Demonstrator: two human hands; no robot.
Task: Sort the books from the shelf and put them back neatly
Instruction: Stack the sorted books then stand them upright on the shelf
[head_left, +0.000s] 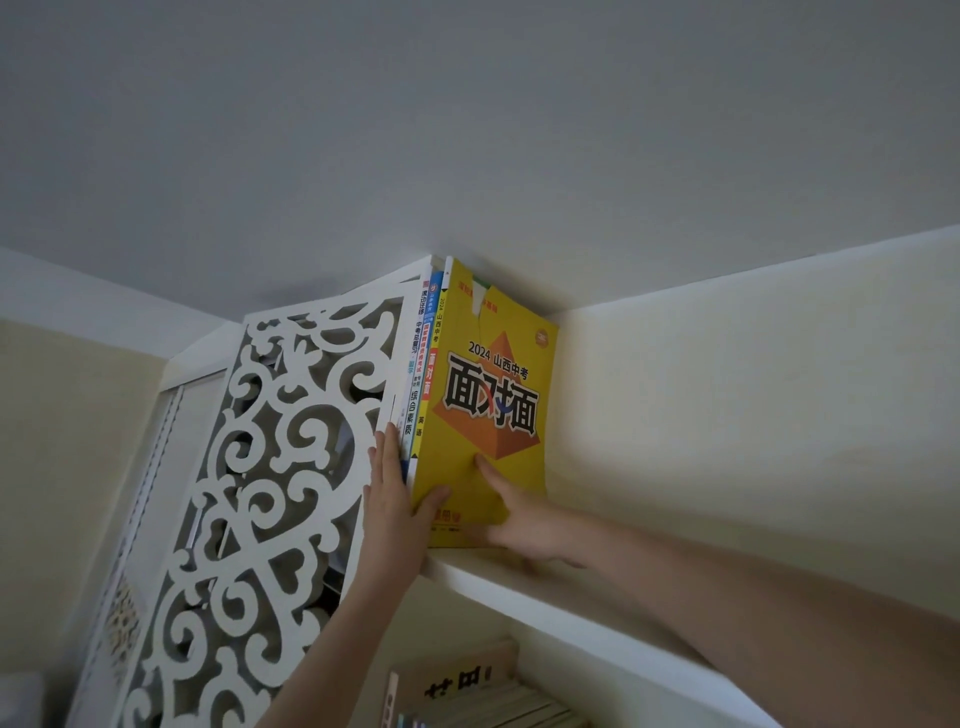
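Books (420, 384) stand upright at the left end of the top shelf (545, 597), tight against the carved white side panel (270, 441). The left hand (395, 504) lies flat along their near spines, thumb on the yellow book (493, 405). The right hand (524, 525) presses spread, straight fingers on that yellow cover. Neither hand grasps anything.

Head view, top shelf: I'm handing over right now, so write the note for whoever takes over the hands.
Left hand: open, fingers flat on the spines of the thin upright paperback books, thumb on the large yellow paperback book.
Right hand: open, pressing the yellow book's cover.
The books stand on the white top shelf board, beside the white fretwork side panel.
Done: this row stands together.
Left: square it up, let go; the stacked books on the lower shelf probably need sorting.
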